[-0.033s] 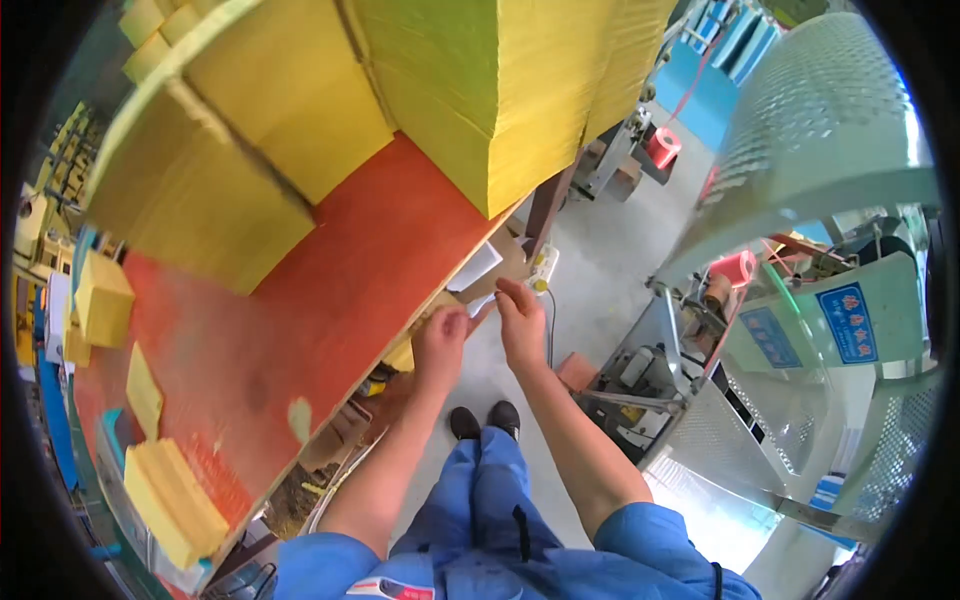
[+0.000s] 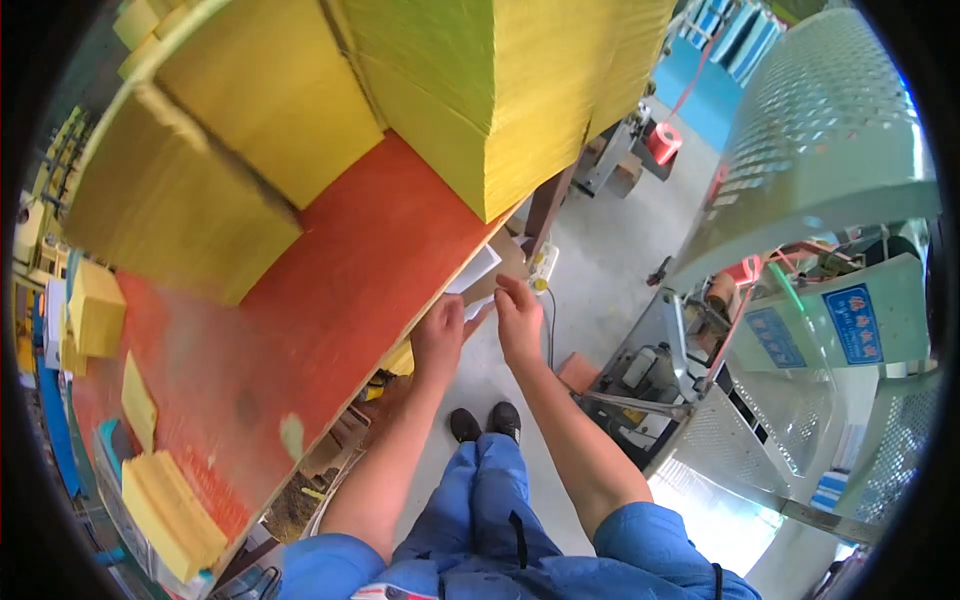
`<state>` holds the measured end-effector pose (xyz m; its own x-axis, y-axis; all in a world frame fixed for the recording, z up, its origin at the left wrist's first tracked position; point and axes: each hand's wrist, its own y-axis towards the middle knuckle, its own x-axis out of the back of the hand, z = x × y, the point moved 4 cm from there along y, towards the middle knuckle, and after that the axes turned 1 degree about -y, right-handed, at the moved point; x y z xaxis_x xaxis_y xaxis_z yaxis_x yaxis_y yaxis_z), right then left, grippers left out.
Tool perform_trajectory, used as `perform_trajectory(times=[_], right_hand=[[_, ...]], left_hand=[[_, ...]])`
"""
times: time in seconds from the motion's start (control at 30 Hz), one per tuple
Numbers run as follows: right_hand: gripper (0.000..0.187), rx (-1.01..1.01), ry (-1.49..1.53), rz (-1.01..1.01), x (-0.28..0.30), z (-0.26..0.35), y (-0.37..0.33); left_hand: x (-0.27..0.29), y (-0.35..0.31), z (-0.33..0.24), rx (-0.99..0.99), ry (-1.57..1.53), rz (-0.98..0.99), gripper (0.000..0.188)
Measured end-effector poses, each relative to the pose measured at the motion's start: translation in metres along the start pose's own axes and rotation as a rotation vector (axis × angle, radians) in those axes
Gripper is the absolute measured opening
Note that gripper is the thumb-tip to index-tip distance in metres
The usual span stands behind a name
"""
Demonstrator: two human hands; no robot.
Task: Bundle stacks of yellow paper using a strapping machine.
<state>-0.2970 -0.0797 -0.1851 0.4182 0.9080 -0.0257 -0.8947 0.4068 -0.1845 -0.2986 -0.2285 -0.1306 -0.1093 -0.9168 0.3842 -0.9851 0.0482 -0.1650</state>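
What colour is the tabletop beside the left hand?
The tabletop is red with a pale patch, seen best in the head view.

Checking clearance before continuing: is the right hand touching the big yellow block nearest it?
Apart. The head view shows a plain gap between the right hand and the near lower corner of the big yellow block.

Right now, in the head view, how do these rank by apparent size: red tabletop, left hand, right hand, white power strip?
1. Red tabletop, by far
2. Left hand and right hand: too alike to rank
3. White power strip
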Motion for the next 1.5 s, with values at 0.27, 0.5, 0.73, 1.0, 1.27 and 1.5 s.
perform_trajectory(times=[0.27,0.5,0.73,1.0,1.27,1.5], right_hand=[[0.033,0.369,-0.773,-0.024,-0.037,-0.044,0.076],[0.037,0.472,-0.820,0.011,-0.038,-0.035,0.065],[0.035,0.464,-0.622,0.072,-0.044,-0.026,0.058],[0.036,0.446,-0.577,0.056,-0.042,-0.034,0.058],[0.037,0.428,-0.482,0.050,-0.041,-0.040,0.064],[0.032,0.266,-0.479,0.006,-0.041,-0.035,0.067]], left_hand=[[-0.042,0.139,0.150,0.218,0.154,-0.020,0.028],[-0.036,0.146,0.112,0.370,-0.490,-0.117,0.045],[-0.038,0.160,0.128,0.371,-0.416,-0.082,0.044],[-0.040,0.170,0.146,0.371,-0.339,-0.036,0.043],[-0.036,0.179,0.165,0.368,-0.259,-0.002,0.043],[-0.038,0.183,0.173,0.354,-0.194,0.036,0.042]])
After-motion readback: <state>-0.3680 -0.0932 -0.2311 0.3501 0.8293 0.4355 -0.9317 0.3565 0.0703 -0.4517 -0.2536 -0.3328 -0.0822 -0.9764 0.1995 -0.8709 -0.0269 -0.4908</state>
